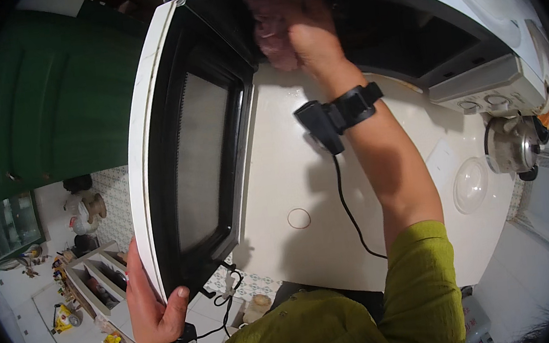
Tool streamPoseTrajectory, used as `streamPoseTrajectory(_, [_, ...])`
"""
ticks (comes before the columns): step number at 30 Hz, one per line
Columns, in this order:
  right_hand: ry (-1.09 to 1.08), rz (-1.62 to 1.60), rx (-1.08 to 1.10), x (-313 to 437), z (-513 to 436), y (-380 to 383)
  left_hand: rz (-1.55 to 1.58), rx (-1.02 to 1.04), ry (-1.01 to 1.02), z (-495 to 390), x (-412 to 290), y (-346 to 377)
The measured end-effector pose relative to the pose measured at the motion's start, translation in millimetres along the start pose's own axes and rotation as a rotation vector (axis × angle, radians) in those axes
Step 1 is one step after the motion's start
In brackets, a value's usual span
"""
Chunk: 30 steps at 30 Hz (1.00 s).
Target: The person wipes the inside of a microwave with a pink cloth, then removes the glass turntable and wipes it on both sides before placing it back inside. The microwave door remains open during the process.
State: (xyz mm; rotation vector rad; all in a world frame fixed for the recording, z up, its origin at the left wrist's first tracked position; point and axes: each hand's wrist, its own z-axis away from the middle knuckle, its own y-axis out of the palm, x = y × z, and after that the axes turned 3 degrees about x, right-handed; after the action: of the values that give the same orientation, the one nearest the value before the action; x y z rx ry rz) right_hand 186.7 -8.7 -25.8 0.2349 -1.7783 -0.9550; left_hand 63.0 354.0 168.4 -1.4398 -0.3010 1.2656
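A white microwave oven (489,84) stands before me with its door (197,144) swung wide to the left. My left hand (155,302) grips the door's free edge, thumb on the inner side and fingers around the outside. Inside the front of the dark cavity (390,31), my right hand (313,34) holds a crumpled pinkish cloth (277,42) against the left part. Its fingertips are lost in shadow. A black strap with a small device (338,115) is on my right wrist, and a cable runs down from it.
Under the microwave is a cream tabletop (265,182) with a thin rubber band (299,218) on it. At right are a clear plastic lid (471,184) and a steel pot (510,144). Green cabinets (59,93) hang at left, above a cluttered counter with a divided box (99,277).
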Motion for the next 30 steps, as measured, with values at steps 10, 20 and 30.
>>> streamPoseTrajectory(10, [-0.469,0.964,-0.136,-61,-56,16,0.112,-0.045,-0.133,6,7,3])
streamPoseTrajectory(20, [-0.694,1.082,-0.139,-65,-89,0,0.161,-0.001,-0.19,10,8,2])
streamPoseTrajectory(30, [-0.456,1.125,-0.016,-56,-96,-6,0.15,-0.05,-0.278,11,0,7])
